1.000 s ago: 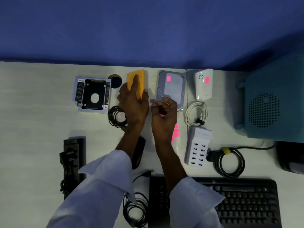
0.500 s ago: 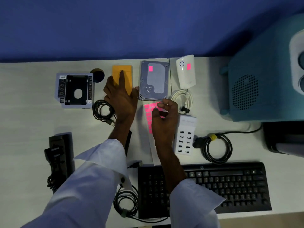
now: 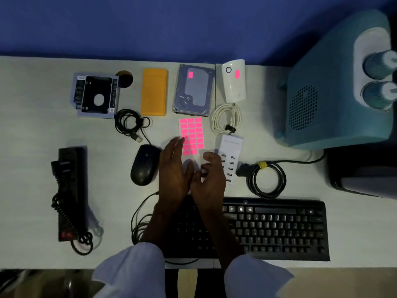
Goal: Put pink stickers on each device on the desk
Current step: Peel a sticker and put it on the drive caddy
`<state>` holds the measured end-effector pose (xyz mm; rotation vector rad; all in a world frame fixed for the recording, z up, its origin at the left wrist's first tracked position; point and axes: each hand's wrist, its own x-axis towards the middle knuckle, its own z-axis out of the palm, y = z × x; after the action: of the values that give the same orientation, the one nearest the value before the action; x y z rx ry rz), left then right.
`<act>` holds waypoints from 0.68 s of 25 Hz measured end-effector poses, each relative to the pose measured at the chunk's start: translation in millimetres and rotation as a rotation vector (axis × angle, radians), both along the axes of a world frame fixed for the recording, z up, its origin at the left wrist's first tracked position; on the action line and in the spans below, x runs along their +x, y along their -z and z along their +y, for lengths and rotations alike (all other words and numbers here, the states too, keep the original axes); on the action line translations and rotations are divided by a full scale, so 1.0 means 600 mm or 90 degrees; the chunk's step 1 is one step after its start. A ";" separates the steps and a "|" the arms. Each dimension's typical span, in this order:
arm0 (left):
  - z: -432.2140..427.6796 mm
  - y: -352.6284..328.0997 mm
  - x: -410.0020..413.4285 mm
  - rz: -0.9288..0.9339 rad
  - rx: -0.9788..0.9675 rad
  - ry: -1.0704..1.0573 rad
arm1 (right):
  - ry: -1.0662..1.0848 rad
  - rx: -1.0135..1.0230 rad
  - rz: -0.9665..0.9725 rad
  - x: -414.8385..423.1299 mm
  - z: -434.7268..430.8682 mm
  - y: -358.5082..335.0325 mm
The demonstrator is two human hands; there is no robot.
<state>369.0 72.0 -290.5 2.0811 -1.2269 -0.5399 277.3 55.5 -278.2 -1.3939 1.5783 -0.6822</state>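
Note:
A sheet of pink stickers point(image 3: 191, 134) lies mid-desk. My left hand point(image 3: 175, 168) rests on its lower left with straight fingers. My right hand point(image 3: 209, 175) has curled fingers that pinch the sheet's bare white lower edge. The grey hard drive point(image 3: 194, 97) and the white plug-in device point(image 3: 233, 87) each carry a pink sticker. No sticker shows on the orange case point(image 3: 153, 94), the black drive caddy point(image 3: 95, 95), the white USB charging hub point(image 3: 231, 147), the black mouse point(image 3: 144, 165), the power strip point(image 3: 68, 190) or the keyboard point(image 3: 279, 229).
A coiled black cable point(image 3: 130, 123) lies below the caddy, a white cable point(image 3: 225, 119) under the white device, and a black coil with a yellow tie point(image 3: 267, 179) right of the hub. A teal appliance point(image 3: 322, 93) fills the right side. The desk's front edge point(image 3: 43, 266) is near.
My left hand left the orange case and came down onto the sticker sheet. My right hand drew back to the sheet's lower edge. The view shifted, showing more of the desk front.

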 end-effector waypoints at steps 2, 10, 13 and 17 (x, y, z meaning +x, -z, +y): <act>0.005 0.000 -0.004 0.012 -0.005 -0.005 | -0.018 0.011 0.007 -0.005 0.003 -0.002; 0.013 -0.003 -0.034 0.258 -0.026 -0.218 | -0.043 0.033 -0.015 -0.016 -0.002 -0.001; 0.013 -0.012 -0.036 0.281 -0.013 -0.230 | -0.055 0.024 -0.028 -0.017 -0.002 0.003; 0.012 -0.015 -0.029 0.342 -0.026 -0.255 | -0.060 0.010 -0.028 -0.012 -0.002 0.007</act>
<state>351.7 79.5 -281.3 1.8992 -0.4952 -0.8033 270.3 54.3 -282.3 -1.4233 1.4708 -0.6379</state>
